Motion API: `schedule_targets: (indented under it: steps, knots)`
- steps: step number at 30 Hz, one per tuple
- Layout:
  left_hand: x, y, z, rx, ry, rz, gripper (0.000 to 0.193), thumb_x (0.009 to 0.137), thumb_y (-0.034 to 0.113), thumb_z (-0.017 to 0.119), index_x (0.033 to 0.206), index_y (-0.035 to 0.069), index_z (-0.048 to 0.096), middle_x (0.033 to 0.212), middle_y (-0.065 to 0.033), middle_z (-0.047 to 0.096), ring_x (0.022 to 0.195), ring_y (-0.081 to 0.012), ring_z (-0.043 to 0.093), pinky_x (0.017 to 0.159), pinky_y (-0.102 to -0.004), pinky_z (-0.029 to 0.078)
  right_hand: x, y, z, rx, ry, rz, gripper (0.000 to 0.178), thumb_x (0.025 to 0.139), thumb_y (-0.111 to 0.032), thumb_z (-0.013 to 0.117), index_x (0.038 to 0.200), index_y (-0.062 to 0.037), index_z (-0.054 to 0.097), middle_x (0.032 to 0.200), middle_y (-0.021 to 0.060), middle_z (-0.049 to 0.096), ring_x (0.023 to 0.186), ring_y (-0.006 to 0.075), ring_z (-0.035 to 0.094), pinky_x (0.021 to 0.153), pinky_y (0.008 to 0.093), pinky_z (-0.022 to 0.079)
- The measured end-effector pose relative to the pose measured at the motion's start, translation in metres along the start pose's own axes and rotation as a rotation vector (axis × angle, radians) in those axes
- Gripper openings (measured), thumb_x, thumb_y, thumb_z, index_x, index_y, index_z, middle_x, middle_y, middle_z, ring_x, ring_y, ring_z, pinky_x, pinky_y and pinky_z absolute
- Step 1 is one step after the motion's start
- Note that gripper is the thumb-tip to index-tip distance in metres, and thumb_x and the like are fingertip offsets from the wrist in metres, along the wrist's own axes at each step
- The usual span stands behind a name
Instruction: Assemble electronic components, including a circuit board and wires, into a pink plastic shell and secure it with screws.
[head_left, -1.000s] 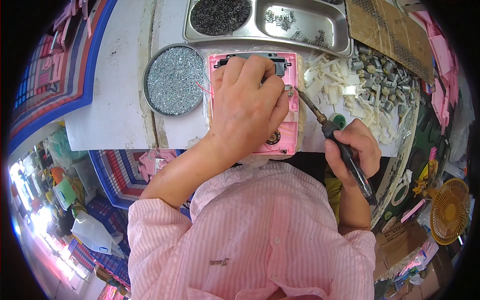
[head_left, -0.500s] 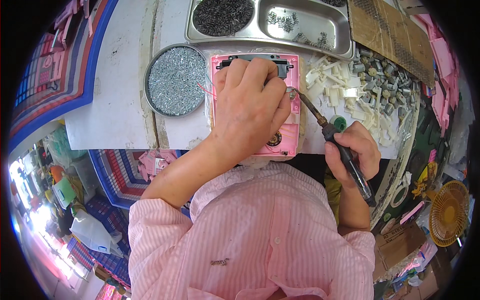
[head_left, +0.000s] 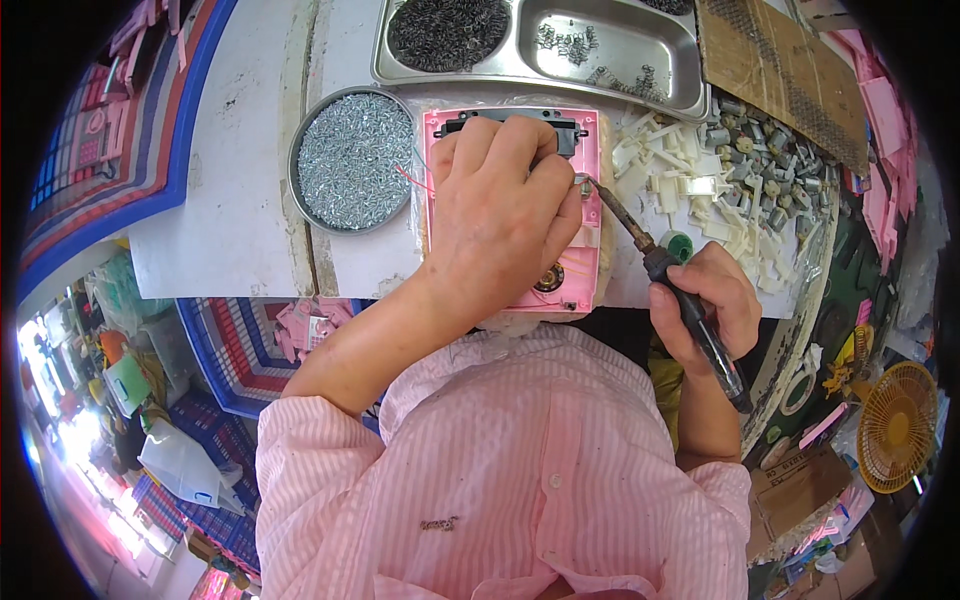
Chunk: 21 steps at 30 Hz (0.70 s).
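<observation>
A pink plastic casing (head_left: pixel 588 250) lies open on the table in front of me, with a black part (head_left: pixel 567 135) at its far end and a round part (head_left: pixel 549 277) near its close end. Across it rests my left hand (head_left: pixel 500 200), fingers curled and bunched; what they pinch is hidden beneath them. A thin red wire (head_left: pixel 413 180) sticks out left of that hand. My right hand (head_left: pixel 708 300) is closed around the dark handle of a soldering iron (head_left: pixel 690 312). The iron's tip meets or nearly meets a small metal part (head_left: pixel 583 185) beside my left fingers, at the casing's right side.
A round tray of small silvery screws (head_left: pixel 355 160) stands to the left. At the back is a steel compartment tray (head_left: pixel 610 85) holding dark springs. White plastic pieces (head_left: pixel 690 185), small motors (head_left: pixel 775 160), a green-centred roll (head_left: pixel 677 245) and cardboard (head_left: pixel 785 75) sit on the right.
</observation>
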<state>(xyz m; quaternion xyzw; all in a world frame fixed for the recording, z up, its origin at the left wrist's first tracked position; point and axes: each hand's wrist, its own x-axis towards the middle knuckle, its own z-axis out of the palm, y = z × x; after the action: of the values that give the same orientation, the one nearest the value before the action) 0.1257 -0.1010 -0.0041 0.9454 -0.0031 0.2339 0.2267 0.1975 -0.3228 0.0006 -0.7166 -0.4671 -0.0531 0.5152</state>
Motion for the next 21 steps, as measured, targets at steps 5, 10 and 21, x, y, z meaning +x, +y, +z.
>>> schedule_targets:
  steps: [5,10,21]
  knots:
    - [0.001,0.001,-0.002,0.004,-0.005,0.001,0.014,0.074,0.014,0.075,0.083,0.01,0.066,0.097,-0.005,0.056,0.089,-0.0265,0.052,0.079,-0.0404,0.038,0.001,0.0,0.002,-0.007,-0.006,0.0,0.031,0.073,0.002,0.08,0.099,-0.0015,0.062,0.06,0.0051,0.052,0.051,0.0193,0.047,0.047,0.0299,0.036]
    - [0.0,0.0,0.0,0.006,0.002,0.003,0.014,0.074,0.014,0.075,0.083,0.01,0.066,0.097,-0.0049,0.056,0.089,-0.0265,0.052,0.079,-0.0406,0.038,-0.005,0.003,0.002,0.05,0.011,0.063,0.029,0.075,0.001,0.08,0.098,-0.0013,0.062,0.062,0.0055,0.053,0.052,0.0177,0.048,0.047,0.0292,0.036]
    - [-0.001,0.001,0.0,0.02,0.009,0.013,0.013,0.074,0.015,0.075,0.082,0.011,0.066,0.098,-0.0049,0.056,0.089,-0.0262,0.052,0.08,-0.0411,0.037,-0.019,0.002,-0.005,0.123,0.109,0.169,0.029,0.077,-0.001,0.08,0.099,-0.0003,0.061,0.064,0.0042,0.053,0.053,0.0118,0.043,0.047,0.0255,0.028]
